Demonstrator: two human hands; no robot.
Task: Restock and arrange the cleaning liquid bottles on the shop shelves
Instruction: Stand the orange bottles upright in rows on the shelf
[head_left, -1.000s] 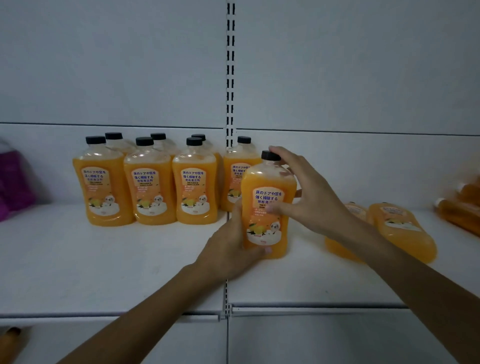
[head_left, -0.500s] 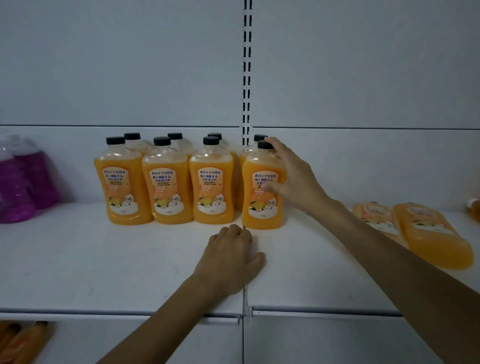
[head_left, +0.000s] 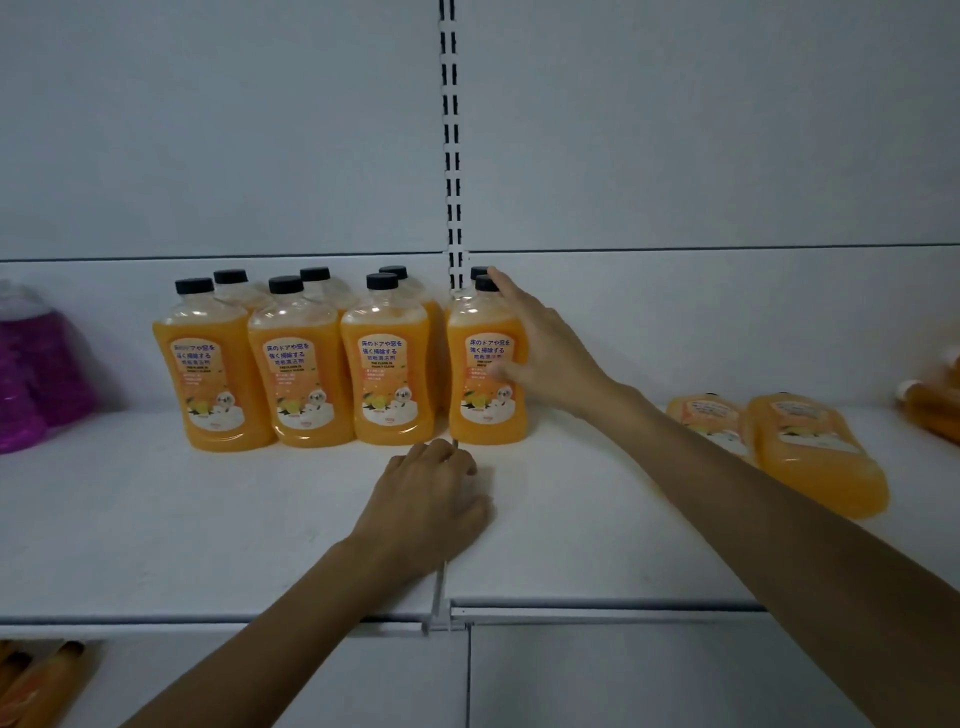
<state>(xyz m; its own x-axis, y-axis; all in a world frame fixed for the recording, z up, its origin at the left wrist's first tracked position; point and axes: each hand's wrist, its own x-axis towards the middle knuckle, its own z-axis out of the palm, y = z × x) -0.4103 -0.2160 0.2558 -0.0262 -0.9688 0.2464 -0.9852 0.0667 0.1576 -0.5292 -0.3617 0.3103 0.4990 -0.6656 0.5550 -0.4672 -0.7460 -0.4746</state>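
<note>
Eight upright bottles (head_left: 298, 374) of orange cleaning liquid with black caps stand in two rows of four on the white shelf (head_left: 156, 519), labels to the front. Head view only.

Right hand (head_left: 550, 353): on the front-right bottle (head_left: 480, 405), last in the front row, just right of the shelf seam. Thumb (head_left: 501, 371) lies across the label and the forefinger reaches up to the cap. The other fingers go round the far side, out of sight. Bottle base is flat on the shelf. Whether it touches its neighbour, cannot tell.

Left hand (head_left: 431, 499): rests on the shelf just in front of that bottle, fingers loosely curled, holding nothing.

Lying bottles (head_left: 815, 457): two, side by side on their sides, right of the right forearm and well apart from the row. Long axis runs back to front, caps toward the back wall, bases toward the person, labels up.

Judgement: the placed bottle looks settled. Likely next step is to let go and fetch a lying bottle. Both lie to the right of both hands. The right hand is nearer, and the left would have to cross the right arm. Grip across the body, then tip it cap-up.

Elsewhere: purple bottles (head_left: 36, 374) at far left.
</note>
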